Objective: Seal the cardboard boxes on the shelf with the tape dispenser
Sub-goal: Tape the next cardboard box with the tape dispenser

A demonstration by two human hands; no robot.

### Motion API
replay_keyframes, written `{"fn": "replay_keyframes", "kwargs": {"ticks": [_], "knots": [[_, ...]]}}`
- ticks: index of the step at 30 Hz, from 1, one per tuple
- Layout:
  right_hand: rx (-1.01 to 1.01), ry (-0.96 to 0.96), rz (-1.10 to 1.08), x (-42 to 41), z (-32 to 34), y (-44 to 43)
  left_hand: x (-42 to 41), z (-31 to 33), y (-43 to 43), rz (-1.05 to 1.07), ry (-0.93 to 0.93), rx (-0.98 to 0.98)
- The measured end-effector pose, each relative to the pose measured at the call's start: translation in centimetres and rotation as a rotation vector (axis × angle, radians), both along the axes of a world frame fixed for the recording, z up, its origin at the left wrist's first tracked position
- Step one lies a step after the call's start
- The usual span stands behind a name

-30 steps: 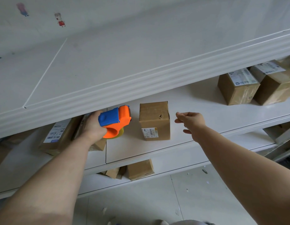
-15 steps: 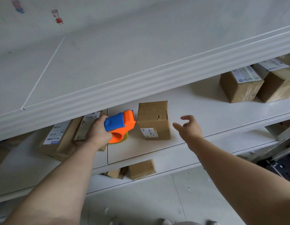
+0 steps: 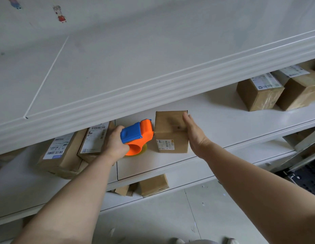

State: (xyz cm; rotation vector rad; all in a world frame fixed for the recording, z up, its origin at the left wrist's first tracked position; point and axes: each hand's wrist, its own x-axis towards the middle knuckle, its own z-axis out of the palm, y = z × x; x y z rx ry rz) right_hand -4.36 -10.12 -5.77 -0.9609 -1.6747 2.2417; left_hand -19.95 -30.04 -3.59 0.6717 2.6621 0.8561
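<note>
A small cardboard box (image 3: 168, 126) with a barcode label on its front stands on the white shelf (image 3: 214, 118). My left hand (image 3: 114, 143) grips an orange and blue tape dispenser (image 3: 137, 137), whose front edge touches the box's left top edge. My right hand (image 3: 192, 131) lies flat against the box's right side, fingers straight, steadying it.
Two flat labelled boxes (image 3: 65, 154) lean at the left behind my left hand. Two taped boxes (image 3: 260, 95) stand at the right end of the shelf. More cardboard boxes (image 3: 153, 184) lie on the lower shelf. A thick white shelf board (image 3: 153, 80) overhangs above.
My left hand has carried the dispenser right until it touches the box. My right hand has moved in from the right and now presses the box's right side.
</note>
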Motion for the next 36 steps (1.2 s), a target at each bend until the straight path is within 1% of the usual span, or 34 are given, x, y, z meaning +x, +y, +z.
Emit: {"fn": "replay_keyframes", "kwargs": {"ticks": [1,2,3,4,5,6,7,8,9,10,11,12,14,16,17,19,21,23,26,28,30,33,36], "knots": [[-0.029,-0.039,0.035,0.3,-0.3,-0.1,0.0,0.1,0.1,-0.005,-0.01,0.006],[-0.017,-0.055,0.048,0.5,-0.3,-0.1,0.0,0.1,0.2,-0.01,-0.014,0.008],[0.046,-0.068,0.029,0.7,0.0,-0.1,0.0,0.1,0.2,-0.015,-0.015,0.006],[0.178,-0.075,-0.023,0.7,0.4,0.1,0.0,0.1,0.2,-0.018,-0.019,0.006],[0.378,-0.082,-0.051,0.5,1.0,0.5,0.1,0.0,0.2,-0.023,-0.017,0.008],[0.66,-0.129,0.006,0.2,2.1,0.6,0.1,0.0,0.1,-0.03,-0.01,0.006],[0.957,-0.213,0.166,-0.2,3.4,0.4,0.2,0.0,0.1,-0.034,-0.007,-0.004],[1.214,-0.312,0.365,-0.9,4.3,0.2,0.3,0.1,0.0,-0.042,-0.01,-0.014],[1.395,-0.422,0.552,-1.8,4.7,0.0,0.5,0.3,0.0,-0.05,-0.026,-0.025],[1.505,-0.511,0.686,-2.6,5.1,-0.3,0.7,0.2,-0.1,-0.057,-0.048,-0.031],[1.549,-0.575,0.757,-3.4,5.1,-0.5,0.8,0.2,-0.2,-0.063,-0.072,-0.028],[1.555,-0.614,0.779,-4.0,4.9,-0.7,0.9,0.0,-0.2,-0.072,-0.087,-0.018],[1.554,-0.643,0.736,-4.5,4.9,-0.9,1.1,-0.2,-0.4,-0.079,-0.105,-0.001],[1.539,-0.601,0.663,-4.3,4.9,-0.6,1.7,0.3,-0.6,-0.096,-0.102,0.024],[1.496,-0.549,0.622,-3.8,5.0,-0.4,2.1,0.7,-0.7,-0.106,-0.082,0.036],[1.339,-0.404,0.514,-2.4,5.1,0.6,3.0,2.1,-0.8,-0.112,0.018,0.052],[1.136,-0.28,0.434,-0.5,4.5,2.0,3.9,3.7,-0.5,-0.132,0.135,0.029],[0.954,-0.225,0.405,1.3,3.5,3.5,5.0,5.1,0.3,-0.17,0.201,0.012],[0.702,-0.134,0.388,3.7,2.0,5.5,6.9,6.4,2.6,-0.156,0.249,-0.039],[0.591,-0.096,0.369,5.3,1.1,6.5,7.9,6.6,4.2,-0.163,0.231,0.009],[0.544,-0.112,0.356,6.5,-0.1,7.6,8.7,6.6,6.0,-0.195,0.202,0.04],[0.553,-0.205,0.33,7.7,-1.2,9.2,10.3,6.5,8.6,-0.235,0.171,0.047],[0.652,-0.184,0.33,7.7,-0.7,10.3,11.2,6.5,10.6,-0.24,0.163,0.044]]}}
